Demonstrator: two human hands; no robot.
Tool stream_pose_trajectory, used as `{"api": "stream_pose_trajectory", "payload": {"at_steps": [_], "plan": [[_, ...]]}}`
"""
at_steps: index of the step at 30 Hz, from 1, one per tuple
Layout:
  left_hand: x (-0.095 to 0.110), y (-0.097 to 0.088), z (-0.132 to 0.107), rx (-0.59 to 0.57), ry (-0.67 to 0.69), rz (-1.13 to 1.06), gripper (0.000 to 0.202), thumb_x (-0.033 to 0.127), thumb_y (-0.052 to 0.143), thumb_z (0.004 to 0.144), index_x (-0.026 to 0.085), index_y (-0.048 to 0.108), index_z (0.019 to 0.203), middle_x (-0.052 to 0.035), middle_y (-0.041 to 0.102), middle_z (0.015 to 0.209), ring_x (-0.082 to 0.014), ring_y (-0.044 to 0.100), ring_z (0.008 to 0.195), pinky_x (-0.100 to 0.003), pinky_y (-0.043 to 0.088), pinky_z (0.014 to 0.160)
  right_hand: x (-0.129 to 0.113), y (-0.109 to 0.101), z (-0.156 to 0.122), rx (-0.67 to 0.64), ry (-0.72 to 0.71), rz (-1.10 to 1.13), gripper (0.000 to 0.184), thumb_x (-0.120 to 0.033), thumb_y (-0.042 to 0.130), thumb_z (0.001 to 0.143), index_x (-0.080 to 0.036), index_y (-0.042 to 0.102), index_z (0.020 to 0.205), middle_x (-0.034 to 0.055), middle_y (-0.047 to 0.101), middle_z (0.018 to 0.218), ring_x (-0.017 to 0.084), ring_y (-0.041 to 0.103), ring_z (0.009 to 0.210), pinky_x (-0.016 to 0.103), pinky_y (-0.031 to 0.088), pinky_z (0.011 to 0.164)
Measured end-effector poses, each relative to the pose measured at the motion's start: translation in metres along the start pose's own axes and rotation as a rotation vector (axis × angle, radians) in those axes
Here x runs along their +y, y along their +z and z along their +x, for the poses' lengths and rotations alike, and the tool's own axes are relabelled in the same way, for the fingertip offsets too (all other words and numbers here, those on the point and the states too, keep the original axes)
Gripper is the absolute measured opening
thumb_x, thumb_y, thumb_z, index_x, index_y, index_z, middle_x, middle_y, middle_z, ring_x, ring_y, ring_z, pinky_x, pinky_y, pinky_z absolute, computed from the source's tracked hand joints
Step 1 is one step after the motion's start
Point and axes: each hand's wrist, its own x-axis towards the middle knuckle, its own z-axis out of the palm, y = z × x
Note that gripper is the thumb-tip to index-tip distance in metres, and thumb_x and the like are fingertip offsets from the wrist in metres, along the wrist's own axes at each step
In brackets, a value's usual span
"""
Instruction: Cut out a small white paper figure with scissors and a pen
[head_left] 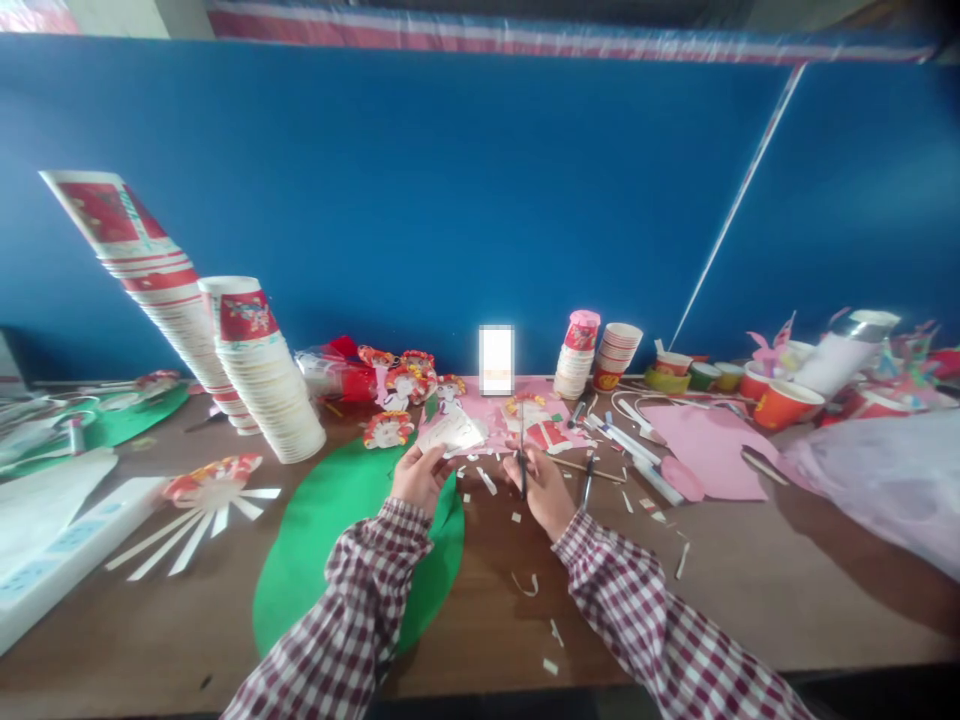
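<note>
My left hand (422, 478) pinches the edge of a white paper piece (451, 431) with faint drawn lines on it. In my right hand (547, 488) is a pair of scissors (523, 450), its blades pointing up and away from me, to the right of the paper and apart from it. Just beyond both hands lies pink paper (487, 408) with cut bits on it. A large green paper shape (330, 530) is spread on the table under and beside my left forearm. White paper scraps (487, 481) lie scattered between and around my hands.
Tall stacks of paper cups (259, 370) lean at the left; shorter cup stacks (574, 358) stand behind my right hand. A fringed paper cutout (214, 490) lies left. Pink sheets (701, 450), pens and a plastic bag (892, 490) are right. A blue partition (420, 200) closes the back.
</note>
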Motion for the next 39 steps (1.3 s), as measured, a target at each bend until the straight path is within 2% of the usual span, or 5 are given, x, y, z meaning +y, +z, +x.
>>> {"api": "stream_pose_trajectory", "payload": {"at_steps": [2, 10, 16, 27, 39], "plan": [[0.001, 0.001, 0.001, 0.025, 0.000, -0.008, 0.013, 0.003, 0.065, 0.065, 0.013, 0.059, 0.071, -0.0025, 0.066, 0.069, -0.0095, 0.062, 0.057, -0.018, 0.052, 0.054, 0.001, 0.001, -0.001, -0.025, 0.032, 0.000, 0.040, -0.039, 0.060, 0.077, -0.016, 0.050, 0.108, -0.0005, 0.057, 0.067, 0.016, 0.055, 0.062, 0.027, 0.043, 0.057], [0.000, 0.001, 0.003, 0.066, -0.003, -0.023, 0.013, 0.004, 0.067, 0.062, 0.011, 0.060, 0.071, -0.0023, 0.065, 0.066, -0.0081, 0.059, 0.051, -0.017, 0.050, 0.048, 0.004, 0.005, -0.005, -0.199, -0.025, -0.021, 0.029, -0.034, 0.064, 0.075, -0.016, 0.054, 0.096, 0.0007, 0.056, 0.076, 0.015, 0.055, 0.072, 0.027, 0.045, 0.067], [0.001, 0.001, 0.004, 0.057, -0.003, -0.040, 0.018, 0.006, 0.071, 0.057, 0.012, 0.058, 0.067, -0.0015, 0.066, 0.065, -0.0075, 0.059, 0.051, -0.016, 0.048, 0.048, -0.004, 0.006, -0.011, -0.270, 0.044, -0.061, 0.029, -0.036, 0.063, 0.076, -0.016, 0.055, 0.096, -0.0009, 0.052, 0.070, 0.011, 0.050, 0.061, 0.022, 0.042, 0.055], [0.008, -0.003, 0.007, 0.069, 0.015, -0.127, 0.014, 0.003, 0.068, 0.059, 0.012, 0.058, 0.064, -0.0004, 0.064, 0.061, -0.0069, 0.058, 0.050, -0.016, 0.049, 0.049, 0.005, 0.002, -0.012, -0.389, 0.119, -0.077, 0.033, -0.042, 0.060, 0.077, -0.015, 0.056, 0.096, 0.0012, 0.057, 0.068, 0.012, 0.054, 0.055, 0.024, 0.045, 0.051], [0.001, 0.000, 0.001, -0.060, -0.036, -0.071, 0.015, 0.004, 0.069, 0.058, 0.013, 0.059, 0.065, 0.0011, 0.063, 0.060, -0.0069, 0.057, 0.052, -0.016, 0.050, 0.049, 0.003, 0.001, -0.011, -0.439, 0.116, -0.122, 0.033, -0.041, 0.060, 0.077, -0.015, 0.058, 0.096, -0.0001, 0.057, 0.063, 0.011, 0.053, 0.053, 0.022, 0.044, 0.051]]}}
